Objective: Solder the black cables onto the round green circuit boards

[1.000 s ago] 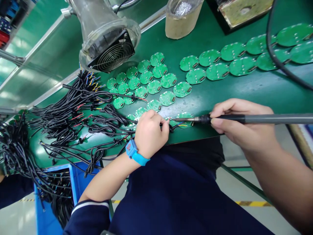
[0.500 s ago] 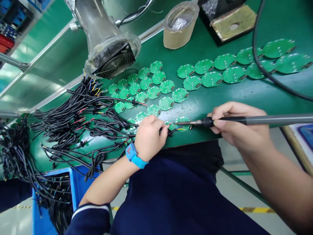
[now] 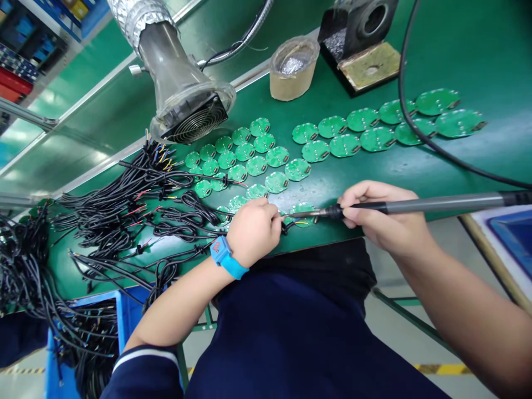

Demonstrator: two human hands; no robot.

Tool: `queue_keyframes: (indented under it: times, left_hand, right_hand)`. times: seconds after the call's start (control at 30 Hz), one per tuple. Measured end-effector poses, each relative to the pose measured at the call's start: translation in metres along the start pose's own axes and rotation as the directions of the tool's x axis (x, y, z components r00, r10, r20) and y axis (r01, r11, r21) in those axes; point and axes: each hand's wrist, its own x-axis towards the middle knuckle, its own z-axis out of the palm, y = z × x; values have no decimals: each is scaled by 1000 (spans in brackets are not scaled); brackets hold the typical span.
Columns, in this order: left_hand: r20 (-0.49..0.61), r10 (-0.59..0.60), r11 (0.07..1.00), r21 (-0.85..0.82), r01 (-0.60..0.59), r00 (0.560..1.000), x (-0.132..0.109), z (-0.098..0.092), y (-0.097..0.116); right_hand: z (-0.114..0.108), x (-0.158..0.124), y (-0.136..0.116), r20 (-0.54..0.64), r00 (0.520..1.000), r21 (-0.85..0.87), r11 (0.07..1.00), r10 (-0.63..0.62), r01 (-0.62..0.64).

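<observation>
My right hand (image 3: 384,216) grips a soldering iron (image 3: 444,203) like a pen. Its metal tip lies over a green circuit board (image 3: 304,210) near the front edge of the bench, close to the fingertips of my left hand (image 3: 254,231). The left fingers are pinched by the end of a black cable, whose yellow and blue wires (image 3: 297,222) reach over that board. What exactly the left fingertips hold is partly hidden. More green boards (image 3: 276,182) lie in rows just behind my hands.
Black cables (image 3: 103,194) are heaped on the left, above a blue bin (image 3: 121,321). A fan nozzle (image 3: 195,119) hangs at the back left. Behind the boards stand a tan cup (image 3: 291,80) and an iron stand (image 3: 369,69). A black cord (image 3: 451,158) crosses the right-hand boards.
The view has shifted a little. The iron's tip remains over the front board beside my left fingertips, and both hands keep their closed grips.
</observation>
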Motion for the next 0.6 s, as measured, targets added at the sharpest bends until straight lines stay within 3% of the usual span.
queue_keyframes:
  times: [0.27,0.4,0.6]
  left_hand:
    - [56,-6,1000,21,5,998,5,-4,2]
    - [94,-6,999,54,1,996,7,-6,3]
    - [124,5,997,70,-14,992,9,-9,2]
  right_hand:
    - [-1,-2,3,-5,1000,83,996,15,-15]
    - [3,-1,5,-104,994,229,971,-46,69]
    - [12,2,4,-181,977,283,945,-115,164]
